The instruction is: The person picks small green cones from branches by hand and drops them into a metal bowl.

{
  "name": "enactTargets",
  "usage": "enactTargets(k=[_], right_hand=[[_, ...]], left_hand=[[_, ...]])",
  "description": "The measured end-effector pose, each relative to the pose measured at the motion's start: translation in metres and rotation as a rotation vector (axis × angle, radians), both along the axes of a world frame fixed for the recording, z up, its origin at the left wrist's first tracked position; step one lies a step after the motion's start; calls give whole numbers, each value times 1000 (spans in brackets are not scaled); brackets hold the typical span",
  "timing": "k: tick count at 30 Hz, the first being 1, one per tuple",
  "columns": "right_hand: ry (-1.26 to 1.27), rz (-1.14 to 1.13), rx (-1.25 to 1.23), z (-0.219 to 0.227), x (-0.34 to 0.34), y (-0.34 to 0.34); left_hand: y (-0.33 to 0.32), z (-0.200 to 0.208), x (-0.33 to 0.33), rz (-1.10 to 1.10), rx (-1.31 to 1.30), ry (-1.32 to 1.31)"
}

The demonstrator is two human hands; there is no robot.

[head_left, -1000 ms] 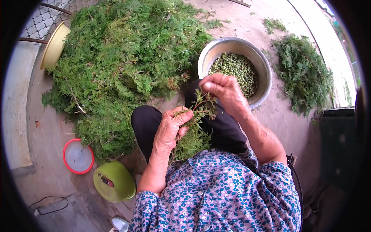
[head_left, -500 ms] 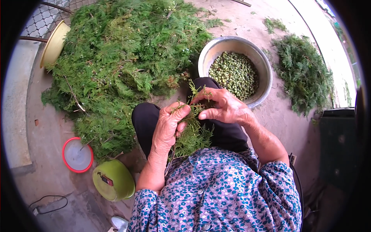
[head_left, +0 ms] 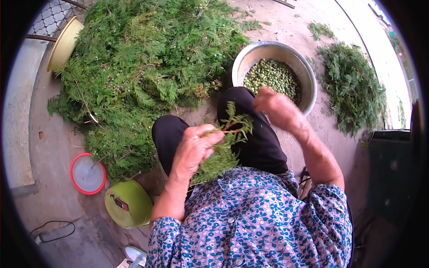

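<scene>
My left hand [head_left: 194, 147] is closed round a green conifer sprig [head_left: 219, 157] with flat, scaly leaves, held above my lap. Its tip and a reddish stem stick out past the thumb. Over the near rim of a metal basin [head_left: 309, 94], my right hand [head_left: 279, 108] is curled, fingers drawn together and a little blurred; what they hold, if anything, is hidden. Many small round green cones [head_left: 272, 73], some brownish, lie in the basin, partly covered by that hand.
A large heap of cut conifer branches [head_left: 134, 67] spreads at the left and far side. A smaller pile [head_left: 351, 87] lies right of the basin. At the left are a yellow basin [head_left: 65, 43], a red-rimmed bowl [head_left: 88, 175] and a tipped green tub [head_left: 129, 206].
My right hand has left the sprig and moved right and away from me to the basin's near edge. The left hand keeps hold of the sprig, almost in place.
</scene>
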State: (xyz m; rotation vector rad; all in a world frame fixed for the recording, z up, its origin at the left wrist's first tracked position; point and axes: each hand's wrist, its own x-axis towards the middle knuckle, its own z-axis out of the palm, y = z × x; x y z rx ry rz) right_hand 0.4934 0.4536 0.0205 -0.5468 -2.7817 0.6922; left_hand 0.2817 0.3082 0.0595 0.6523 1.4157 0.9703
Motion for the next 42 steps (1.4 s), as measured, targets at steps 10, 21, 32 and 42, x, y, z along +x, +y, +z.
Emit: enactTargets(k=[10, 21, 32, 42], right_hand=[[-77, -799, 259, -74, 97, 85], [306, -1020, 172, -78, 87, 75], [668, -235, -1657, -3, -108, -61], [823, -537, -1174, 0, -92, -40]], left_hand=[[18, -19, -70, 285, 423, -643], [20, -26, -103, 575, 779, -636], [29, -33, -76, 650, 682, -641], [23, -39, -84, 1144, 523, -524]])
